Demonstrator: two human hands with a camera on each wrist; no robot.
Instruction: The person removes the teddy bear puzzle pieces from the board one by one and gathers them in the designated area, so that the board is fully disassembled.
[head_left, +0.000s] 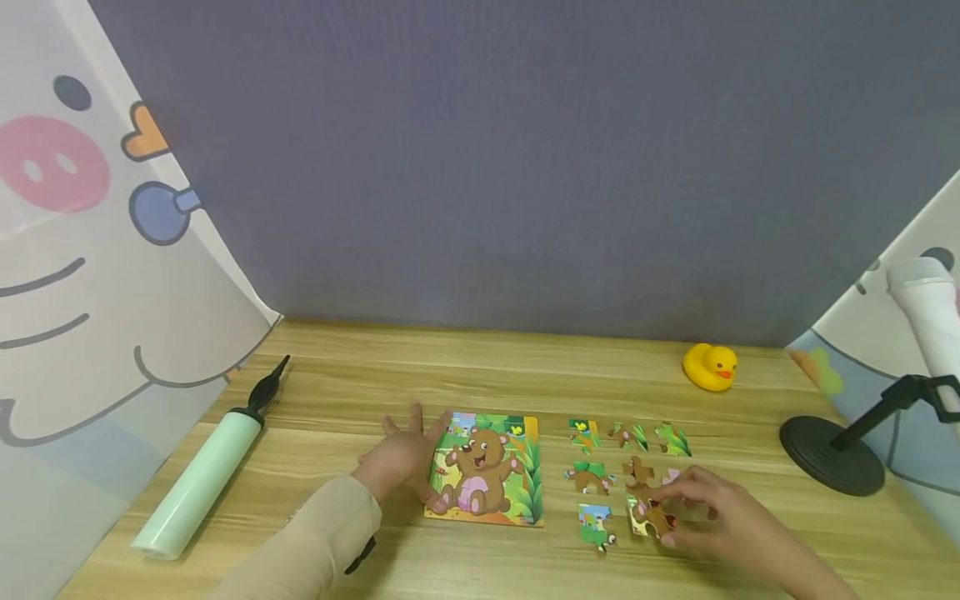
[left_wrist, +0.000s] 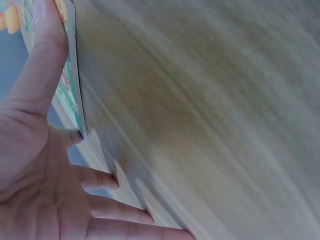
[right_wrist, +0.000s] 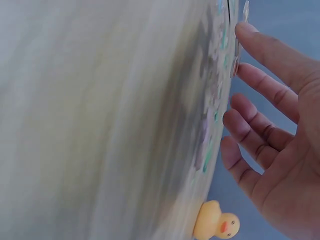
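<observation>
My left hand [head_left: 403,460] lies spread at the left edge of a square bear puzzle picture [head_left: 487,471]. In the left wrist view the thumb [left_wrist: 42,65] rests on the picture, and the other fingers reach to the table beside it. Right of the picture, my right hand [head_left: 708,510] pinches a brown and green puzzle piece [head_left: 651,518] between thumb and fingers; in the right wrist view this piece [right_wrist: 241,42] appears edge-on. Under and around that hand are loose pieces, among them a brown one [head_left: 637,472] and a partly covered pink one [head_left: 670,476].
More puzzle pieces lie in loose rows, such as a blue-sky piece [head_left: 595,525] and a green leaf piece [head_left: 672,440]. A yellow rubber duck [head_left: 708,367] sits behind them. At left lies a mint hand pump [head_left: 206,479]; at right stands a black-based holder [head_left: 832,456] with a white microphone [head_left: 926,312].
</observation>
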